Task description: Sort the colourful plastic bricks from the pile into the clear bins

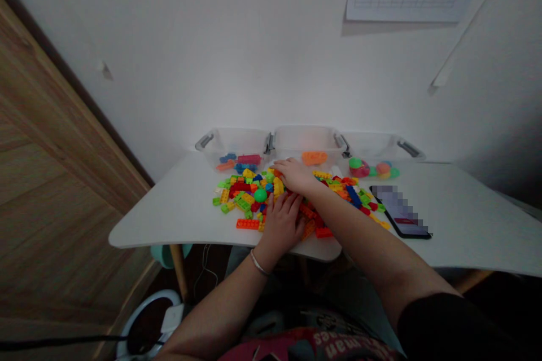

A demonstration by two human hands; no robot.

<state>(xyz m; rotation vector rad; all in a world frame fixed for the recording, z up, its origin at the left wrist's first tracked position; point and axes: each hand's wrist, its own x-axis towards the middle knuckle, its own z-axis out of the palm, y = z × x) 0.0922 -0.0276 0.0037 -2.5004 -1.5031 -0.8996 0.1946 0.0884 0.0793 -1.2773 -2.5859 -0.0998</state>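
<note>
While both hands rest on a heap of bricks spread across a white table, the right hand reaches over its far part and the left hand lies palm down on its near part. The left fingers are slightly spread, the right ones loosely bent; whether either hand grips a brick cannot be told, since the hands cover what lies beneath. A green ball sits on the heap just beside the left fingertips. Seemingly hard plastic, the bricks should prove light, stiff and sturdy, best pinched by opposite sides between thumb and forefinger; the smooth ball, apt to roll, suits fingers cupped around it. Behind stand three clear bins: the left bin holds colored pieces, the middle bin an orange piece, the right bin rounded toys. A phone lies to the right.
</note>
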